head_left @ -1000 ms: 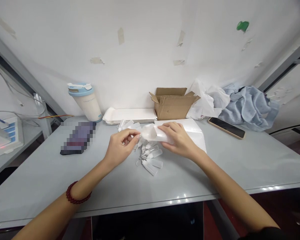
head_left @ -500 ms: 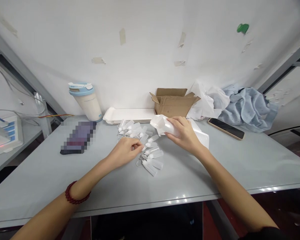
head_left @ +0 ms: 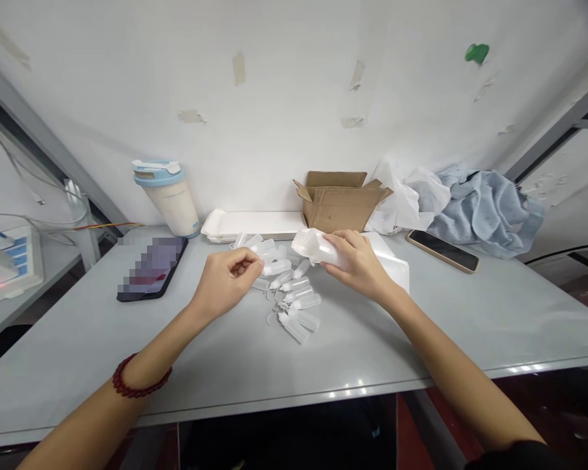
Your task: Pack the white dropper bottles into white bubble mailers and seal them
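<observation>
The grey worktop stretches across in front of me, a cardboard box at its back. The left hand has its grip pressed together, on what I can't tell; the right hand wraps its grip around a white pouch. Small translucent bottles lie heaped between them.

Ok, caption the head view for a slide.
Right hand grips a glossy white pouch; pinched left hand beside small cylindrical translucent plastic bottles on a grey table.
</observation>
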The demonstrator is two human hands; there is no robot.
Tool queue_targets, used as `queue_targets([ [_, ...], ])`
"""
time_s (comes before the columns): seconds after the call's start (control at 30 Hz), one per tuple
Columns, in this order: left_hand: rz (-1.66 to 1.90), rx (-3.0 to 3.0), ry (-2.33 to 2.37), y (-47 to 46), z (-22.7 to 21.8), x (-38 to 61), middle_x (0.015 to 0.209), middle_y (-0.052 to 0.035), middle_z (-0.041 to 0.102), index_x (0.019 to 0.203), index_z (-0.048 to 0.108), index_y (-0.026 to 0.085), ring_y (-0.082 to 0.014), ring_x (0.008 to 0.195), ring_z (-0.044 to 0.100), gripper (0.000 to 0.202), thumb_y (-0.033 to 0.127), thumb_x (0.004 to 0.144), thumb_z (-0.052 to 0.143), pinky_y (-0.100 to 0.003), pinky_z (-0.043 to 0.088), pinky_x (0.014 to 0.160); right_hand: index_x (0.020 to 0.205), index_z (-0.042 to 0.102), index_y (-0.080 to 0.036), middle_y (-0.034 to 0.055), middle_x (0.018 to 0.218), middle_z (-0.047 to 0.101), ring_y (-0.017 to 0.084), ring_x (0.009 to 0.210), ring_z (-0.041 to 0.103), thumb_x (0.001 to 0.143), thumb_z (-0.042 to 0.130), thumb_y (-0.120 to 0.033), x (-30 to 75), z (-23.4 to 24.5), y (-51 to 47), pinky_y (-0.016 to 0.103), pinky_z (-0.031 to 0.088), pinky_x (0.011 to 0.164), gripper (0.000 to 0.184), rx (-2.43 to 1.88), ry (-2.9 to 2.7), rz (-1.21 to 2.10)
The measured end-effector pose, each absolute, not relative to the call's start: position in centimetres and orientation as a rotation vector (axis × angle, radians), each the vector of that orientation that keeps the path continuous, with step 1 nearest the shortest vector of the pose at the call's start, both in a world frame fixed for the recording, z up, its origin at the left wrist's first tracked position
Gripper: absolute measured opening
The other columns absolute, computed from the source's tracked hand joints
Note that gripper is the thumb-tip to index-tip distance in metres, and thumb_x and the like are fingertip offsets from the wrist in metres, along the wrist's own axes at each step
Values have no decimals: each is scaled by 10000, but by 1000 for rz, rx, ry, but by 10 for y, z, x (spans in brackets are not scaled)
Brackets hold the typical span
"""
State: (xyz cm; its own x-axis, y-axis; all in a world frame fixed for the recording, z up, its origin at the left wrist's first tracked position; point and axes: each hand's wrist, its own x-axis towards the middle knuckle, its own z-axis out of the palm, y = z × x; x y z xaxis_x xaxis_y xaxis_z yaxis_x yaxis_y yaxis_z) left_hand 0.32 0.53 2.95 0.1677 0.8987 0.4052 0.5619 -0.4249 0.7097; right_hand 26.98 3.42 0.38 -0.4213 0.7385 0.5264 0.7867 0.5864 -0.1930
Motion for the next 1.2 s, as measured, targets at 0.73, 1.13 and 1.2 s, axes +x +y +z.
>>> queue_targets([
  [0.73, 1246, 2640, 1115, 4, 15, 10, 692, -11, 604, 804, 638, 162, -94, 565, 484, 154, 167, 876, 501, -222, 384, 548, 1251, 476, -145, 153, 1131, 542, 277, 1022, 487, 800, 594, -240, 249, 0, 17, 446, 390, 871, 476, -901, -2444, -135],
  [1.13, 1071, 2645, 834, -3, 8, 18, 846, -31, 720, 936, 670, 179, -160, 742, 599, 160, 152, 881, 521, -300, 465, 689, 1262, 452, -171, 142, 1136, 541, 279, 1016, 491, 796, 563, -224, 241, 2, 8, 440, 395, 847, 483, -859, -2449, -104],
  [1.2, 1221, 2569, 847, -2, 10, 17, 923, -51, 723, 983, 662, 174, -163, 788, 613, 165, 157, 873, 540, -300, 472, 705, 1271, 444, -174, 145, 1137, 541, 282, 1024, 495, 808, 562, -247, 244, 2, 12, 444, 396, 850, 484, -880, -2408, -125],
])
